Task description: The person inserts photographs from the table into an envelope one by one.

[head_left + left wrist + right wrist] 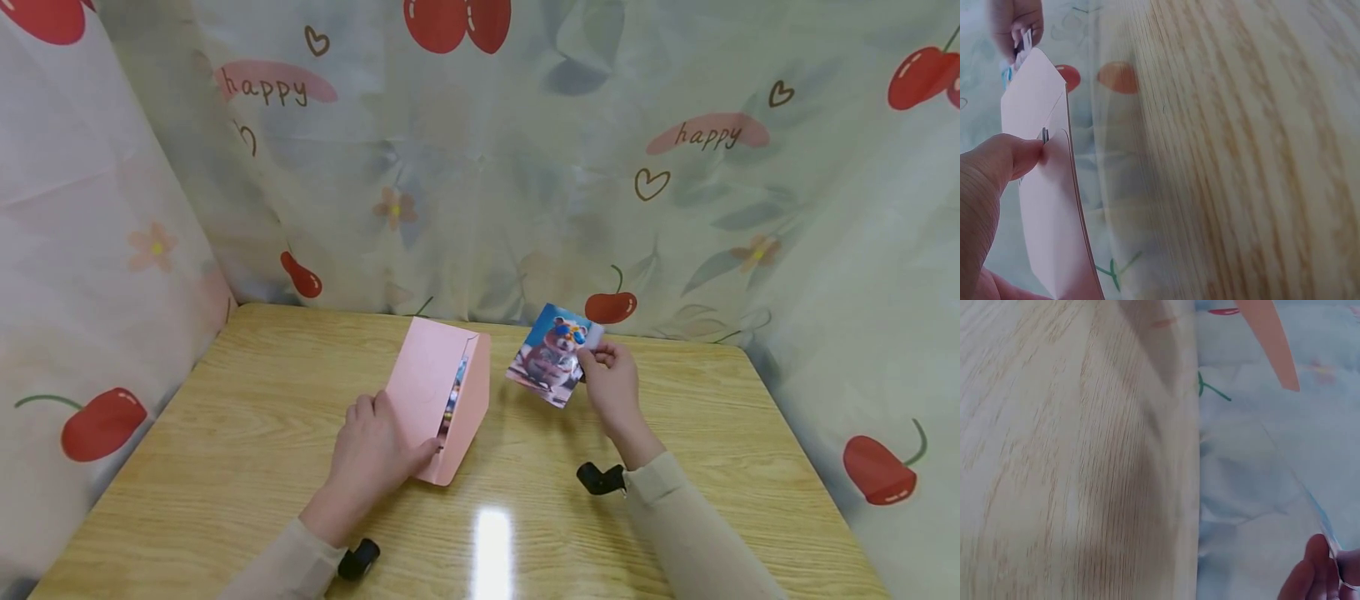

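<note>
A pink envelope-like card sleeve (427, 367) is tilted up off the table in the head view, its flap side open enough to show colourful cards (453, 396) inside. My left hand (378, 446) grips its lower left part, the thumb at the opening; in the left wrist view that thumb (1019, 156) presses at the sleeve's slit. To the right, my right hand (613, 385) pinches a picture card (551, 354) by its right edge. The card shows a hamster in sunglasses on blue. Seen nearly edge-on, it appears beside the right fingers (1316, 562) in the right wrist view.
Both hands are over a wooden table (247, 433). Patterned curtains (480, 167) with cherries and "happy" lettering stand behind and at both sides. Black wrist devices (600, 479) sit by the cuffs. A bright light reflection lies on the front of the tabletop.
</note>
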{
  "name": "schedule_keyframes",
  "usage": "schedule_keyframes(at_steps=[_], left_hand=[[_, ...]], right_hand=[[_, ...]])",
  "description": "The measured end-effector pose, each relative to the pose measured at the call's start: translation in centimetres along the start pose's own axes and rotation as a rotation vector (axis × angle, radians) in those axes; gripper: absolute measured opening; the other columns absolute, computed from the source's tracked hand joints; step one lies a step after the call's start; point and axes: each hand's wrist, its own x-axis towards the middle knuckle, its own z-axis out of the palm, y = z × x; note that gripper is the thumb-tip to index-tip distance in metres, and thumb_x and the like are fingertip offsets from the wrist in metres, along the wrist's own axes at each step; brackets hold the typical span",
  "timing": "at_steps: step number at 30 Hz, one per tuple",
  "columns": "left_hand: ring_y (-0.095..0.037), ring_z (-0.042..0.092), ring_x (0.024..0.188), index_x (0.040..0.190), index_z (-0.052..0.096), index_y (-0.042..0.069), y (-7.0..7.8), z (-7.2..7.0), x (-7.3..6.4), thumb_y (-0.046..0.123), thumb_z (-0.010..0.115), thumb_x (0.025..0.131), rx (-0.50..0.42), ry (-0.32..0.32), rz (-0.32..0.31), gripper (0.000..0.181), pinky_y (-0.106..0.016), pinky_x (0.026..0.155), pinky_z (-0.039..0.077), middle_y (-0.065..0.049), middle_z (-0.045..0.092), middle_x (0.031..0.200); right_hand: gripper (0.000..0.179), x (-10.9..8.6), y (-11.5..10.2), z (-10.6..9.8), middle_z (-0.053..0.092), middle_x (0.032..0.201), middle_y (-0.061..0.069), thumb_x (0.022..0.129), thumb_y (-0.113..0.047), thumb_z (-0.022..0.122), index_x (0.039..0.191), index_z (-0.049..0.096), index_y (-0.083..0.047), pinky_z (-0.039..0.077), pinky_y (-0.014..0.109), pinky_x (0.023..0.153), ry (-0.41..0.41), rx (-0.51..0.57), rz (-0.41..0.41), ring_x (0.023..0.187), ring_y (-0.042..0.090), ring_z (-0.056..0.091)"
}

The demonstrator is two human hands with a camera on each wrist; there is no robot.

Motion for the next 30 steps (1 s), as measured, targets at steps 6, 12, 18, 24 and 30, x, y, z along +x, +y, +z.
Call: schedule_keyframes(at_steps=[6,12,18,24,30], left_hand=[[-0.035,0.046,0.098,0.126,0.044,-0.012,0.0,0.1,0.1,0.073,0.069,0.066,0.001,-0.004,-0.001,0.107,-0.047,0.079,0.047,-0.024,0.048,0.111],[-0.035,0.047,0.096,0.124,0.045,-0.013,-0.1,0.1,0.0,0.074,0.068,0.065,0.0,0.01,0.013,0.107,-0.047,0.076,0.047,-0.024,0.048,0.109],[-0.035,0.046,0.096,0.124,0.045,-0.012,-0.2,0.1,0.1,0.075,0.068,0.065,0.004,0.009,0.01,0.108,-0.047,0.076,0.047,-0.024,0.048,0.109],[-0.035,0.047,0.097,0.124,0.045,-0.012,-0.2,0.1,0.2,0.077,0.067,0.064,0.03,0.005,0.001,0.11,-0.047,0.076,0.047,-0.024,0.048,0.109],[-0.036,0.046,0.101,0.128,0.042,-0.012,-0.3,0.1,0.1,0.078,0.067,0.064,0.048,-0.015,-0.009,0.113,-0.048,0.079,0.047,-0.025,0.047,0.114]], right_hand=[[0.034,-0.1,-0.6,0.3,0.052,0.101,0.014,0.097,-0.022,0.059,0.118,0.045,0.0,0.054,0.033,0.077,0.085,0.138,-0.051,0.089,0.029,0.061],[0.034,-0.3,-0.9,0.7,0.049,0.101,0.014,0.096,-0.021,0.061,0.116,0.043,0.0,0.054,0.029,0.075,0.115,0.236,-0.07,0.09,0.03,0.062],[0.036,-0.9,-1.4,1.8,0.05,0.1,0.015,0.094,-0.023,0.064,0.114,0.043,-0.001,0.055,0.034,0.077,0.063,0.248,-0.093,0.087,0.026,0.063],[0.037,-1.7,-1.5,3.1,0.051,0.099,0.014,0.093,-0.024,0.066,0.113,0.045,-0.002,0.055,0.033,0.074,0.012,0.167,-0.137,0.083,0.028,0.062],[0.036,-2.2,-1.5,4.3,0.053,0.099,0.015,0.092,-0.023,0.068,0.112,0.046,-0.003,0.056,0.034,0.072,-0.034,0.133,-0.127,0.081,0.026,0.063]])
